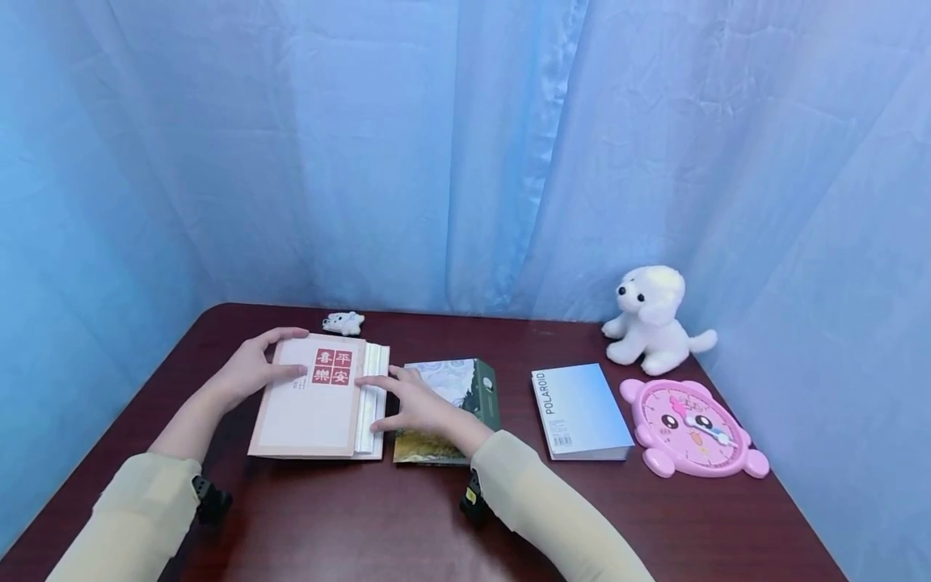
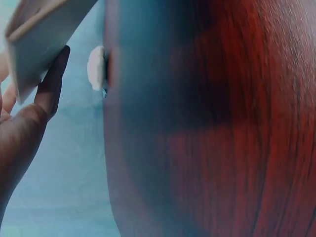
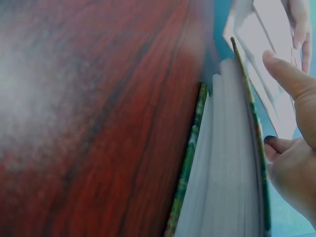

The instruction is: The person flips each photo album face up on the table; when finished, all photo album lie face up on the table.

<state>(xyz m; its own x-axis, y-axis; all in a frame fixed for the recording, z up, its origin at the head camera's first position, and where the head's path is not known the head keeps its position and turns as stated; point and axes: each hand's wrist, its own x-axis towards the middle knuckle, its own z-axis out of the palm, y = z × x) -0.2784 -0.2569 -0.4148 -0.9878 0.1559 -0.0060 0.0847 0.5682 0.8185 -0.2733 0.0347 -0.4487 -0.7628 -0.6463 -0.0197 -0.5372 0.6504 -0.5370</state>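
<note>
A white album (image 1: pixel 309 412) with a red stamp of white characters lies at the left of the table in the head view, its thick white pages (image 1: pixel 372 388) showing along the right side. My left hand (image 1: pixel 250 368) grips its upper left edge, thumb over the cover and fingers at the far edge. In the left wrist view, those fingers (image 2: pixel 52 84) bear against the album (image 2: pixel 42 42). My right hand (image 1: pixel 418 404) reaches in from the right with spread fingers. Its index fingertip touches the cover's right edge, and the thumb comes down by the pages.
Partly under my right forearm lies a green picture-covered book (image 1: pixel 444 384). Further right are a blue-and-white POLAROID album (image 1: pixel 582 412), a pink toy clock (image 1: pixel 694 428) and a white plush dog (image 1: pixel 650 323). A small white plush (image 1: pixel 343 323) sits behind the white album, near the curtain (image 1: pixel 378 162).
</note>
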